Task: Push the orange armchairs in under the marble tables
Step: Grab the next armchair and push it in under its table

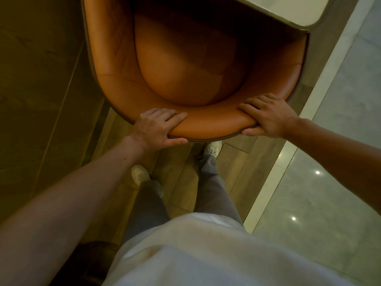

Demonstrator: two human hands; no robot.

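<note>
Head view, looking steeply down at a person standing behind an orange armchair point(185, 65). Nearest the camera are a pale shirt, grey trousers and two light shoes, the right shoe stepped ahead of the left and lying just below the chair's rim. Both bare forearms reach forward. The left hand point(158, 129) is closed around the rear rim of the curved backrest, fingers draped over the padded top and thumb pressed under the outer edge; the right hand point(268, 116) grips the same rim in the same manner, a little farther forward and to the right. Between the two hands runs a bare arc of the rim, so the grips sit to either side of the chair's midline. Ahead of the hands the shell opens into the round seat cushion, and beyond that, at the far right, the rounded corner of the marble table point(299, 11) overhangs the chair's front. The chair's front-to-back axis runs from the hands up toward the table, leaning slightly right. Judged from this, the seat is partly under the top and the remaining push goes straight away from the body, with both hands about equally placed. Wood flooring lies to the left of the hands and polished stone flooring point(340, 141) to the right.
</note>
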